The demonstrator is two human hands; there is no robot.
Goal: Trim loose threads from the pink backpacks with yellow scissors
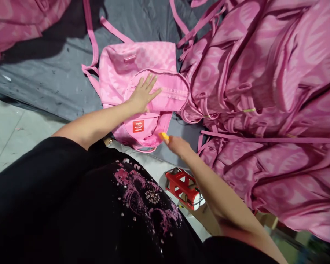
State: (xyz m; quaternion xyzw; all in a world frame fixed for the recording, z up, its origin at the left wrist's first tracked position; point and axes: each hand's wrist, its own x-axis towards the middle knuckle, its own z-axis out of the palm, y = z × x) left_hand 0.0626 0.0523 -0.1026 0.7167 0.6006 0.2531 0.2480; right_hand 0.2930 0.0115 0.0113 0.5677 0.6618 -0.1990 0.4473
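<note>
The pink bag [118, 80] lies on the gray cloth [63, 73] in front of the person, its long way going away from the tummy; its round flap [174, 84] lies long from side to side; the left hand [143, 94] is on the flap, fingers spread, so the bag is right under them; the right hand [178, 146] is by the bag's low right edge, pinching a small yellow thing [164, 136]; I cannot tell what it is; from that hand the bag lies up and left; the left hand is nearer the bag's middle; on the right, a big pile of bags [250, 80] makes room tight; on the left, more gray cloth shows
</note>
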